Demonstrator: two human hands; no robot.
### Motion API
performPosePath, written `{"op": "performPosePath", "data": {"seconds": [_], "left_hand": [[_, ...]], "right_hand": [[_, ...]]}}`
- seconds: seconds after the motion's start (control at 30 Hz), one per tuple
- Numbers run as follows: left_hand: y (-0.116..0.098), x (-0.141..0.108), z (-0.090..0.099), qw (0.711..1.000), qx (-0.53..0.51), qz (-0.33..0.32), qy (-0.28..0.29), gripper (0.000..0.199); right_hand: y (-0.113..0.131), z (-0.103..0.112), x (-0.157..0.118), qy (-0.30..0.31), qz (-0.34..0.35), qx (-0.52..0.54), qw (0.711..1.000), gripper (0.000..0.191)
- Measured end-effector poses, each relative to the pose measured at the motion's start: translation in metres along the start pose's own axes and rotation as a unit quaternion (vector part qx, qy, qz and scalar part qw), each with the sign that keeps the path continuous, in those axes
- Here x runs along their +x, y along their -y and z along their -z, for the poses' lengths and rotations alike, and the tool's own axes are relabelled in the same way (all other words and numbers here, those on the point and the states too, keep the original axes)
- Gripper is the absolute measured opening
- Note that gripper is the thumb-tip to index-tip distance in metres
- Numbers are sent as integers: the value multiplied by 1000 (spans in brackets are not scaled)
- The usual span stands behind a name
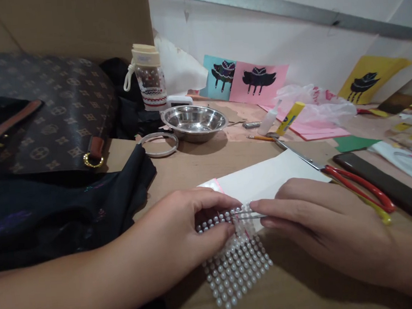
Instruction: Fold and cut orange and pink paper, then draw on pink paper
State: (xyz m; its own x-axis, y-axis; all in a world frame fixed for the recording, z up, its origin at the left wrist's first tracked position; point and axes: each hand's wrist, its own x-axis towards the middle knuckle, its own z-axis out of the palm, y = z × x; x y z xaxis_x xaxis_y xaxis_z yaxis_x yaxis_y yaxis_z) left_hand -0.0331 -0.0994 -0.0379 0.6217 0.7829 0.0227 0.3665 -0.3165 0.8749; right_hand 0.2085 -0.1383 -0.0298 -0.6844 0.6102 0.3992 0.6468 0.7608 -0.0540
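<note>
Bead sheet: pearl-type bead sheet [238,268], btwn the hands, its near part hanging out below L thumb; far edge up at the fingertips.
Long axis: approx. near-to-far, judging by what shows; L thumb & fingers hide part of far L area.
Nearer hand: L hand [190,222], in direct contact at the sheet's far L part. R hand [314,222] sits to the sheet's R, mostly clear of it; index tip touching far R corner or just beside, can't tell.
L grip: thumb on near face, fingers behind, nearly closed w/ sheet pinched btwn.
R grip: thumb & index closed on a thin metal tool [252,216], prob. tweezers; other fingers curled.
Tool line: points from R hand leftward, roughly crosswise to sheet's long axis, over its far rows. Tip contact w/ a bead: too small to tell.
White paper: white paper [261,181] on tabletop [179,173], just beyond both hands, partly hidden by R hand.
Scissors: red-handled scissors [360,183] just beyond R hand, blades aimed away & leftward.
Dark bar: long dark bar [390,190] past the scissors, R side.
Cloth: dark cloth [123,194], L of L hand.
Bowl: metal bowl [197,135], well beyond L hand.
</note>
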Motion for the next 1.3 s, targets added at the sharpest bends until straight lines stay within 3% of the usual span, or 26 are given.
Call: {"op": "performPosePath", "data": {"seconds": [0.23, 0.47, 0.63, 0.73, 0.83, 0.97, 1.1, 1.3], "left_hand": [[-1, -2, 0, 1000, 6, -15, 4, 26], [-2, 0, 1, 1000, 11, 10, 2, 26], [6, 1, -2, 999, 28, 30, -31, 36], [13, 2, -2, 994, 89, -9, -58, 36], [15, 4, -1, 988, 135, -47, -51, 37], [12, 5, -1, 993, 103, -23, -60, 37], [6, 4, -1, 997, 43, 10, -59, 36], [6, 4, 2, 998, -45, 0, -39, 37]], "right_hand": [[-2, 3, -3, 24, 15, -14, 999, 25], [0, 6, 2, -11, 19, 11, 1000, 27], [4, 11, 8, -47, -61, 92, 993, 19], [5, 12, 9, -62, -97, 139, 984, 12], [5, 12, 8, -60, -110, 147, 981, 14], [0, 12, 5, -77, -147, 148, 975, 21], [-12, 8, 3, -92, -218, 236, 942, 16], [-30, -2, 0, -89, -306, 350, 881, 19]]}}
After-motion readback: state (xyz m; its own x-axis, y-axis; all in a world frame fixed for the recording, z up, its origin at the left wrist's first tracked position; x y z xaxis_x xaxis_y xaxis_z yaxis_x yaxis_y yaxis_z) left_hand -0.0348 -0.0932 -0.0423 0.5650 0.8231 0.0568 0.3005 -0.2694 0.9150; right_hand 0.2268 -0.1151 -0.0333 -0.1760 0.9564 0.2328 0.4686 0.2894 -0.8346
